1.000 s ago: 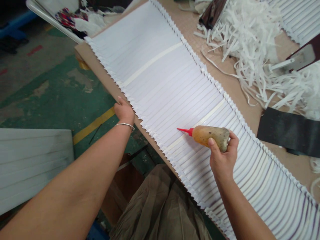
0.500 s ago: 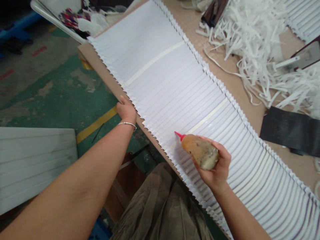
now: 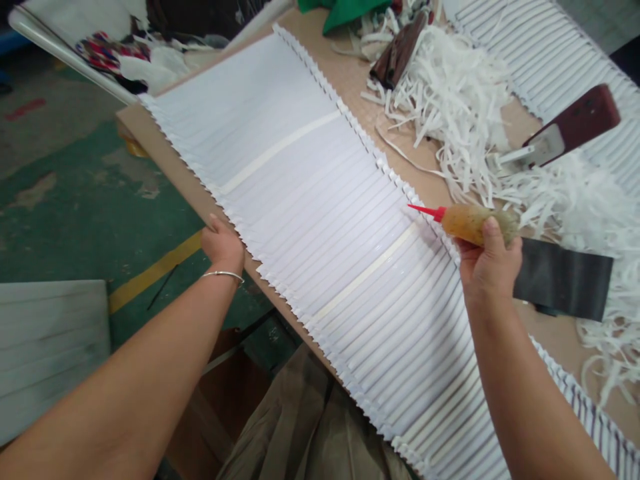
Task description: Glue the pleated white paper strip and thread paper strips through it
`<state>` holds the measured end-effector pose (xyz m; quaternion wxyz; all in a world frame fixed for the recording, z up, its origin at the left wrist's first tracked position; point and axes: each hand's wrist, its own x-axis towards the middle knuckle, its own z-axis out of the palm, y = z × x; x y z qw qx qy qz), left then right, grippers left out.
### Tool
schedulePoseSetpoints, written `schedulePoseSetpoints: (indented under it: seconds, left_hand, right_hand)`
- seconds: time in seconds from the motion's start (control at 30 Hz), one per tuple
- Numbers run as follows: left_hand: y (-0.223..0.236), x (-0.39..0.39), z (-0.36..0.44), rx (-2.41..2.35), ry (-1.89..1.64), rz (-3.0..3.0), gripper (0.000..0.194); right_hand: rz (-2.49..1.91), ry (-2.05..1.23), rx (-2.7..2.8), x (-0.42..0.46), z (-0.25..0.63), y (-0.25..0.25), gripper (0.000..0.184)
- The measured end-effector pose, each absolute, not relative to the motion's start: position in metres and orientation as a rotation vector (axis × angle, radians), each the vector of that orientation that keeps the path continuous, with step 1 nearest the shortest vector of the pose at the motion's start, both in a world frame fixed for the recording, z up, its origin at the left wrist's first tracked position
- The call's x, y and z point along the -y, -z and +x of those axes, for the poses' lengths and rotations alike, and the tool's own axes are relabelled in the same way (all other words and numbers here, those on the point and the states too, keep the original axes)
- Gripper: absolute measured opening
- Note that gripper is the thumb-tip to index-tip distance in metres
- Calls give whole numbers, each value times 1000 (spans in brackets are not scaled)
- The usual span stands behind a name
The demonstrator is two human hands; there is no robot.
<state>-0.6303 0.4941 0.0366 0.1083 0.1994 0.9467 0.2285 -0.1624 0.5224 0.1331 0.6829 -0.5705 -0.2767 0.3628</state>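
My right hand is wrapped round a squeeze bottle of yellowish, stained plastic. Its thin red nozzle points left, just above the far edge of a long white slatted sheet. That sheet runs diagonally over the table, with many narrow overlapping strips and jagged ends on both long sides. Pale cream bands cross it, one near the nozzle. At the near edge of the table, my left hand grips the brown board's side; some of its fingers are hidden. A thin bangle circles that wrist.
A heap of white paper-like strips lies beyond the sheet, with a dark red handled tool in it. Close to my right hand is a black flat piece. Another slatted sheet lies at the back right. A white panel stands lower left.
My right hand has carried the bottle from the near side across to the far edge of the sheet. My left hand stays on the table edge, while the whole view has shifted somewhat.
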Motion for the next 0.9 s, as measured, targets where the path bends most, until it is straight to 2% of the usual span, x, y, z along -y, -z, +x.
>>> schedulePoseSetpoints:
  seconds: [0.4, 0.6, 0.9]
  left_hand:
    - [-35, -494, -632, -2800, -658, 591, 60]
    - [-38, -495, -630, -2779, -677, 564, 58]
    - [-41, -494, -627, -2746, -724, 544, 60]
  right_hand:
    - [-1308, -825, 687, -540, -167, -115, 50]
    - [-1332, -850, 727, -522, -176, -121, 47]
    - [-1311, -904, 745, -477, -209, -129, 56]
